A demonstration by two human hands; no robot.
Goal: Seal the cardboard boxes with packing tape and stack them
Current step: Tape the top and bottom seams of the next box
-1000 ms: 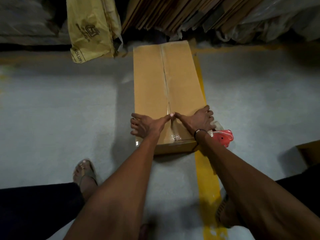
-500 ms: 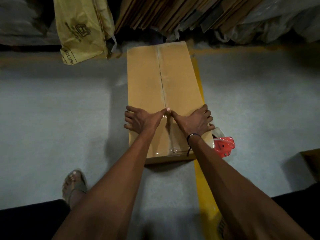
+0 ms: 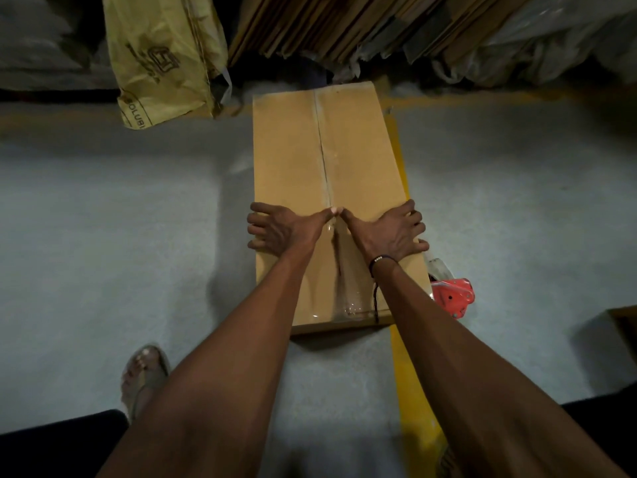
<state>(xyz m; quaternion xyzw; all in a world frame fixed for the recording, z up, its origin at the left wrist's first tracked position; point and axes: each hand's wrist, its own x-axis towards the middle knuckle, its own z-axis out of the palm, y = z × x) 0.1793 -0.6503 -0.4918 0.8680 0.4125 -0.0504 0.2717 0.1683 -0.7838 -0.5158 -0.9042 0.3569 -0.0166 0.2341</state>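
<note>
A long brown cardboard box (image 3: 358, 160) lies on the grey floor, its top flaps closed along a centre seam. Clear packing tape (image 3: 346, 291) covers the near part of that seam and wraps over the near edge. My left hand (image 3: 281, 231) and my right hand (image 3: 391, 232) lie flat on the box top, fingers spread over its side edges, thumbs meeting on the seam at the tape. Neither hand holds anything. A red tape dispenser (image 3: 451, 296) with a clear roll rests on the floor against the box's right side, below my right wrist.
A yellow printed sack (image 3: 158, 60) hangs at the back left. Flattened cardboard sheets (image 3: 337, 25) and plastic wrap lean at the back. A yellow floor line (image 3: 412, 384) runs under the box. Another box corner (image 3: 625, 322) shows at the right. My sandalled foot (image 3: 144, 377) is near left.
Both hands have slid further up the seam along the tape, thumbs still together. More taped seam shows behind them. The dispenser has stayed on the floor.
</note>
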